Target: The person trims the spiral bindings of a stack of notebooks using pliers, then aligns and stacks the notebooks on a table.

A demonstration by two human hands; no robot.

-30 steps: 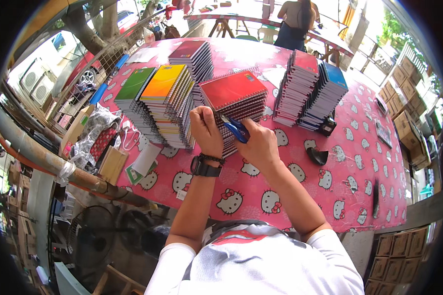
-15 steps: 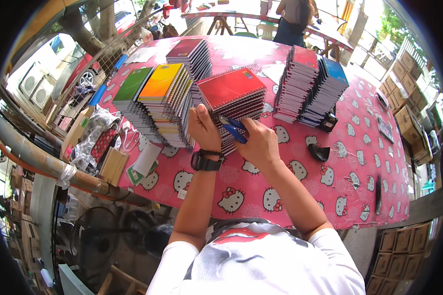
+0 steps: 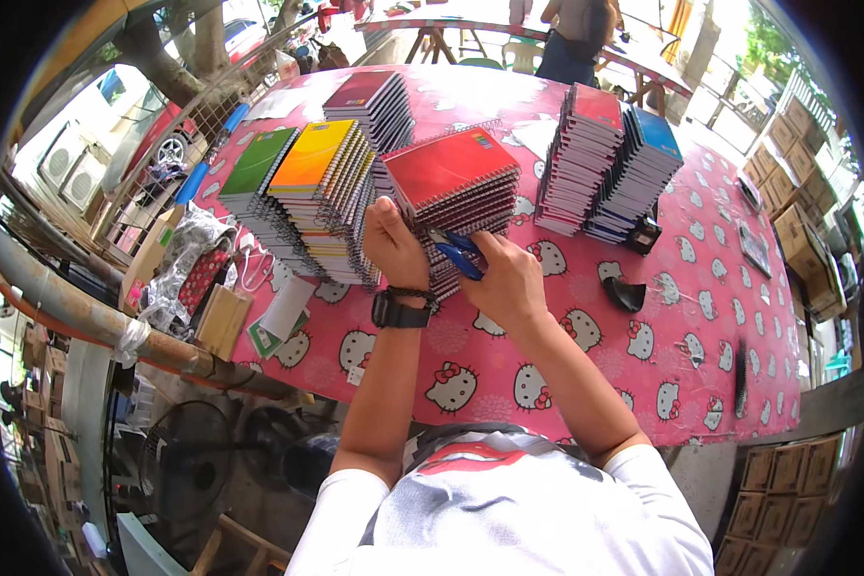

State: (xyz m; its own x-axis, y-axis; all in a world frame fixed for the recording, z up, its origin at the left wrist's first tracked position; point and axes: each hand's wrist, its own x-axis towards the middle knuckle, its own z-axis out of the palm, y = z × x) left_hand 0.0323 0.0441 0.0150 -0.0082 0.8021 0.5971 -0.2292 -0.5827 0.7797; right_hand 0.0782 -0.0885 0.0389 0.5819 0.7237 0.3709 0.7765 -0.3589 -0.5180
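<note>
A tall stack of red spiral notebooks [image 3: 456, 168] stands in front of me on the table. My right hand [image 3: 509, 280] is closed around blue-handled pliers [image 3: 463, 257], their jaws at the near side of this stack by the wire bindings. What the jaws touch is too small to make out. At the stack's near left corner is my left hand [image 3: 394, 245], thumb raised and fingers curled in against the notebooks; its fingertips and anything in them are hidden. A dark watch and a bracelet sit on the left wrist.
Left of the hands stand green notebooks [image 3: 259, 163], yellow notebooks [image 3: 312, 158] and a dark red stack [image 3: 363, 91]. Red notebooks [image 3: 595, 108] and blue notebooks [image 3: 655, 134] rise at the right. A black curved object [image 3: 624, 295] lies on the pink patterned tablecloth [image 3: 586, 374].
The view has shifted very slightly. My left hand has tilted a little to the left; the right hand keeps its hold on the pliers at the same stack.
</note>
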